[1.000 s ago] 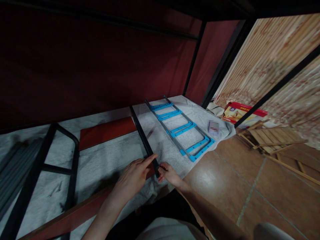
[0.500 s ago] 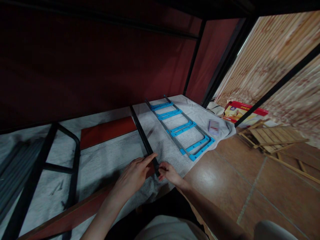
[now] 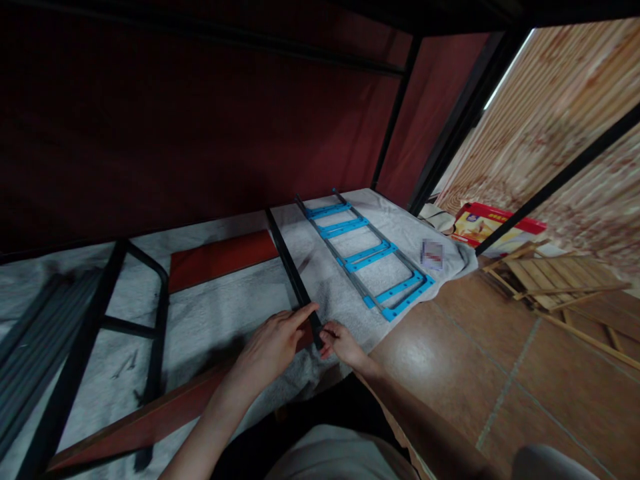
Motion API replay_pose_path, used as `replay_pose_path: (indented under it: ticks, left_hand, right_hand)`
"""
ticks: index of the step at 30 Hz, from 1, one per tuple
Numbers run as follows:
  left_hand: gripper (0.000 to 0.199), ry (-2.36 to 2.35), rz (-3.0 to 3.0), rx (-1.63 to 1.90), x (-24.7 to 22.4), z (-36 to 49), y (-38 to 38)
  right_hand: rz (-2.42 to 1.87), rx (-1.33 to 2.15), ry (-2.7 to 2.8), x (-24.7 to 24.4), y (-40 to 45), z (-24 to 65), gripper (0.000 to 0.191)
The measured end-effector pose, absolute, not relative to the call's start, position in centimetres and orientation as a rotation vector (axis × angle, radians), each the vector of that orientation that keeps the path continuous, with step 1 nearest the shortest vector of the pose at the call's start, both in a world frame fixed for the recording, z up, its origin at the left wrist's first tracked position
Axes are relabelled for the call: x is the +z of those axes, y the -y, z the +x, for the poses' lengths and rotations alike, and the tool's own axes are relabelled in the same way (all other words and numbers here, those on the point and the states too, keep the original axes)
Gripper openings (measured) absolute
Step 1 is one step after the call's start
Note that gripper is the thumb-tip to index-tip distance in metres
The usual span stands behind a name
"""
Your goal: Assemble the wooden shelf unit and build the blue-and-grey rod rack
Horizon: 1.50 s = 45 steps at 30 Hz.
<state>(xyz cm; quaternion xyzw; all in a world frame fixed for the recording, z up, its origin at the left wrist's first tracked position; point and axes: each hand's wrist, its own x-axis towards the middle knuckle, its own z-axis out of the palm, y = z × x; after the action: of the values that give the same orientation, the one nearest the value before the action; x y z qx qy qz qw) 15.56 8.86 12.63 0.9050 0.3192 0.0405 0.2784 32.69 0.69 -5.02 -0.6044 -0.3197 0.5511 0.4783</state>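
Note:
A long black metal bar [image 3: 290,267] lies on a grey-white cloth [image 3: 220,313], running away from me. My left hand [image 3: 273,343] rests on its near end, index finger stretched along the bar. My right hand [image 3: 340,343] pinches something small against that same end; what it is stays hidden by the fingers. A reddish wooden board [image 3: 150,417] passes under the bar's near end, and a second one [image 3: 220,257] lies further back.
A grey frame with blue crosspieces [image 3: 367,257] lies on the cloth to the right. A black metal frame [image 3: 125,320] lies at left. Brown tiled floor [image 3: 475,373] is on the right, with wooden slats [image 3: 555,280] and a red box [image 3: 495,227].
Both hands stay at the bar's near end. The view has shifted slightly to the left, nothing else has moved.

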Motion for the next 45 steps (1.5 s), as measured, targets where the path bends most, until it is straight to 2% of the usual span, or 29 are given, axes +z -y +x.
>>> replay_pose_path:
  ticks: [45]
  left_hand:
    - [0.063, -0.768, 2.530, 0.114, 12.90, 14.73, -8.72]
  right_hand:
    - [-1.509, 1.266, 0.836, -5.68, -0.46, 32.24, 0.032]
